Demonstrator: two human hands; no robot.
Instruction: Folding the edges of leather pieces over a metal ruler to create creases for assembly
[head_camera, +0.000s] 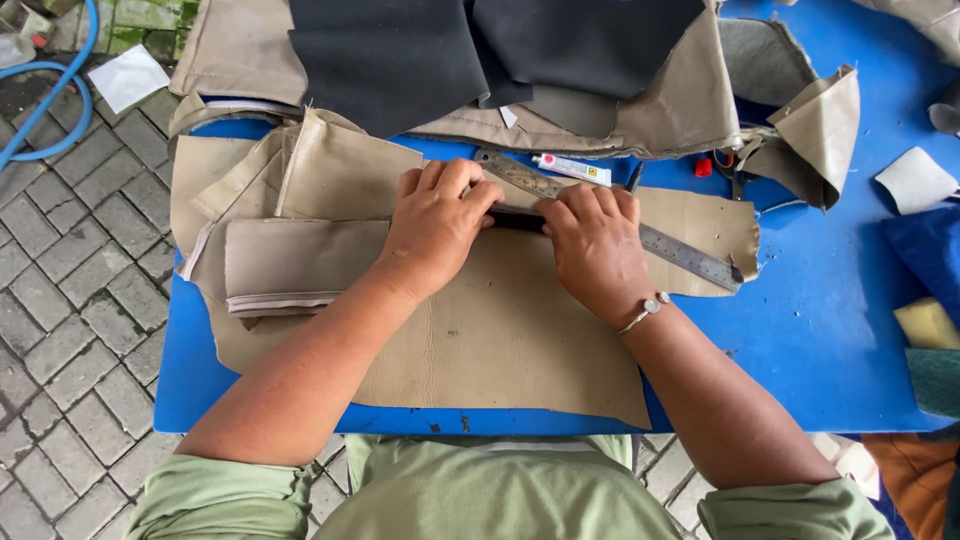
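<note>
My left hand (435, 222) and my right hand (593, 242) press side by side on a small dark flat piece (516, 219) that lies on a large beige leather sheet (500, 340). The fingers of both hands curl over the dark piece, and most of it is hidden under them. A long metal ruler (690, 256) runs diagonally under my right hand, from the upper middle to the right. The sheet lies on a blue table (830, 310). A bracelet shows on my right wrist.
Folded beige pieces (290, 262) lie at left, black material (480, 50) and more beige scraps at the back. A small white tube (572, 168) and scissors with red handles (722, 166) lie behind the ruler. Yellow and green sponges (930, 350) sit at right. Paved ground and a blue hose (50, 90) at left.
</note>
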